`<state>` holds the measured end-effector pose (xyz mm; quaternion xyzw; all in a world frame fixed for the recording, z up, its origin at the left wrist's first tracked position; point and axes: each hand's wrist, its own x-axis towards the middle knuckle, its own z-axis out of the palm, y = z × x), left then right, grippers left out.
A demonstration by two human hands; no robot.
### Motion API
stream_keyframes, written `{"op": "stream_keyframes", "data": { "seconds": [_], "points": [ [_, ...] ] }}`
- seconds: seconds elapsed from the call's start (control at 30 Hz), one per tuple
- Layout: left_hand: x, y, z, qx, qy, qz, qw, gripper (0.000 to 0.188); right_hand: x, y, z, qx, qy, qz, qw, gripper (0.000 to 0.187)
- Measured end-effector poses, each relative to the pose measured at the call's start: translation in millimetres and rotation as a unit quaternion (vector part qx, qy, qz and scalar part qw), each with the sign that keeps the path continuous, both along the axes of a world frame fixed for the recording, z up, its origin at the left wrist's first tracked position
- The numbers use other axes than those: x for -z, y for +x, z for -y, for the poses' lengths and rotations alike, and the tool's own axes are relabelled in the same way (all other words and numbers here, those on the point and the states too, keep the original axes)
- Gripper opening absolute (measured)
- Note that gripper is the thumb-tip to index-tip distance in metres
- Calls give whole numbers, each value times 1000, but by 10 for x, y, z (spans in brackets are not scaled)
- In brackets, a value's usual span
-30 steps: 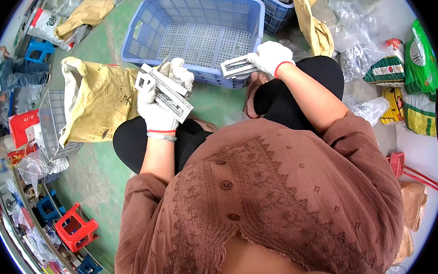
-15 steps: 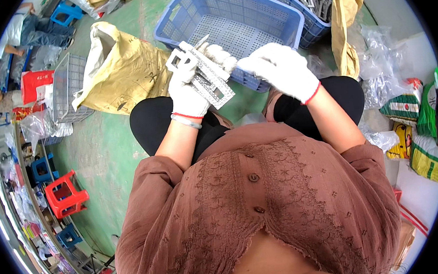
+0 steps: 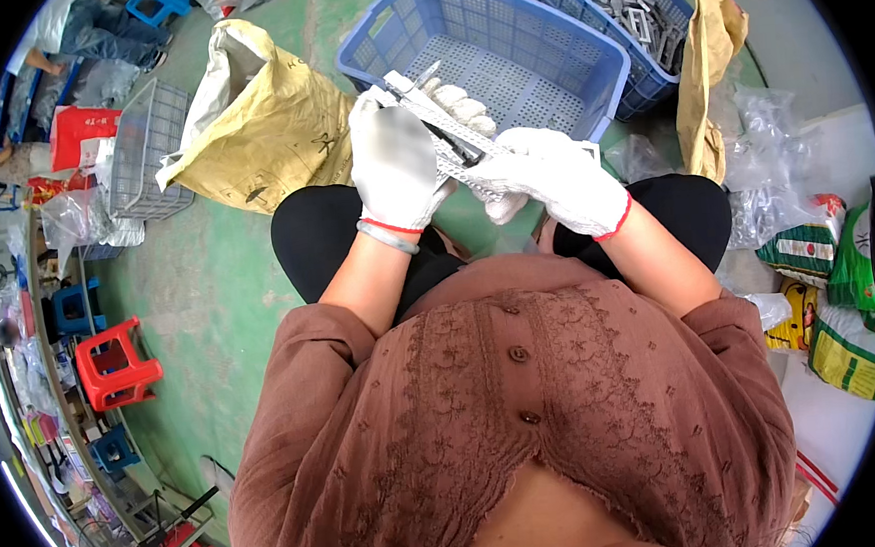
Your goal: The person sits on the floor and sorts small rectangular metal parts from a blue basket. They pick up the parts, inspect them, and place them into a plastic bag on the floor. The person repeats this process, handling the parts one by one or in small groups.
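My left hand [image 3: 396, 166], in a white knit glove with a red cuff, is closed around one end of a long pale-grey slotted frame part [image 3: 454, 132]. Its fingers show on the far side of the part. At the opposite end my right hand [image 3: 562, 181], gloved the same way, is wrapped on the part too. A dark piece shows in the slot between the hands; I cannot make out what it is. Both hands are above my knees, at the near rim of a blue perforated plastic crate [image 3: 606, 83].
Behind it to the right, a second blue crate [image 3: 681, 83] contains several grey slotted parts [image 3: 632, 6]. An open yellow woven sack [image 3: 289, 132] stands at left, another yellow sack [image 3: 705, 67] at right. A grey wire basket [image 3: 154, 140] and red stool [image 3: 112, 364] are farther left.
My right hand, which was apart from the frame part, has come left and down onto its end. The part has turned in my left hand. The whole view has shifted slightly.
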<state>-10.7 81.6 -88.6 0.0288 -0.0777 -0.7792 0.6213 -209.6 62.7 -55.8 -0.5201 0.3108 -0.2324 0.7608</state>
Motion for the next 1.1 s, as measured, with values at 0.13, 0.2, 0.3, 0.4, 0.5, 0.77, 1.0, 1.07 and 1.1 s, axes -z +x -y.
{"op": "stream_keyframes", "data": {
  "seconds": [0.13, 0.2, 0.3, 0.4, 0.5, 0.77, 1.0, 1.07, 1.1],
  "points": [
    [-162, 20, -15, -37, 67, 21, 997, 76, -76, -101, 24, 13, 4, 20, 1000, 20],
    [-67, 106, -31, -25, 37, 23, 999, 65, -143, -152, 31, 10, 27, 49, 998, 19],
    [17, 162, -22, -28, 28, 73, 997, 51, -302, -220, 82, 22, 33, 63, 997, 21],
    [92, 159, -49, 32, -39, -32, 998, 45, -271, -208, 178, 111, -262, 4, 959, 22],
    [-112, 51, -97, 23, 10, 40, 999, 51, -195, -208, 280, 171, -637, -89, 746, 32],
    [-184, -2, -154, 12, 51, 69, 996, 53, -147, -146, 276, 185, -755, -149, 611, 51],
    [-182, 29, -173, -6, 27, 116, 993, 52, -245, -225, 204, 33, -208, 74, 975, 71],
    [-199, 65, -149, -1, 18, 138, 990, 56, -308, -272, 185, -19, -20, 164, 986, 69],
    [-218, 63, -149, -5, 18, 149, 989, 56, -389, -290, 157, -9, -33, 114, 993, 58]
  ]
}}
